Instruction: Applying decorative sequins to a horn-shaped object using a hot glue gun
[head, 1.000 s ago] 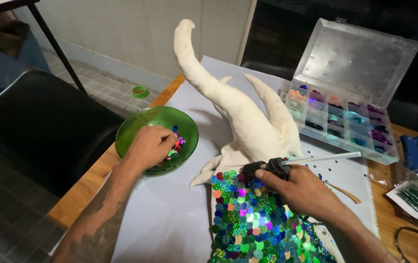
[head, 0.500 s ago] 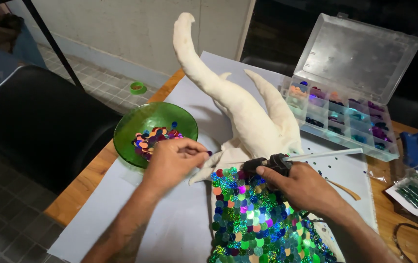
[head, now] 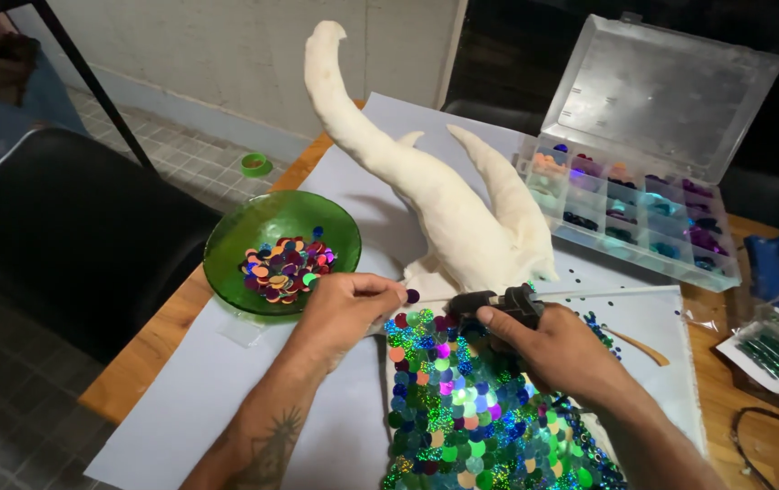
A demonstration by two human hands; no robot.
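Note:
A white sculpted figure (head: 444, 204) with a long tail lies on pale paper (head: 181, 408); its lower part is covered in shiny green, blue and pink sequins (head: 462, 408). My left hand (head: 344, 308) pinches a single purple sequin (head: 413, 296) at the upper edge of the sequined area. My right hand (head: 553, 349) grips a black glue gun (head: 489, 304), its nozzle pointing left toward that sequin. A green glass bowl (head: 226, 240) with several loose sequins sits to the left of my left hand.
A clear plastic organiser box (head: 630, 222) with its lid up stands at the back right. A wooden stick (head: 639, 345), a small bag (head: 766, 349) and glasses (head: 775, 445) lie right. A dark chair (head: 63, 236) is left of the wooden table (head: 135, 381).
My left hand left the green bowl and moved right with a sequin to the edge of the sequined area. My right hand stayed on the glue gun.

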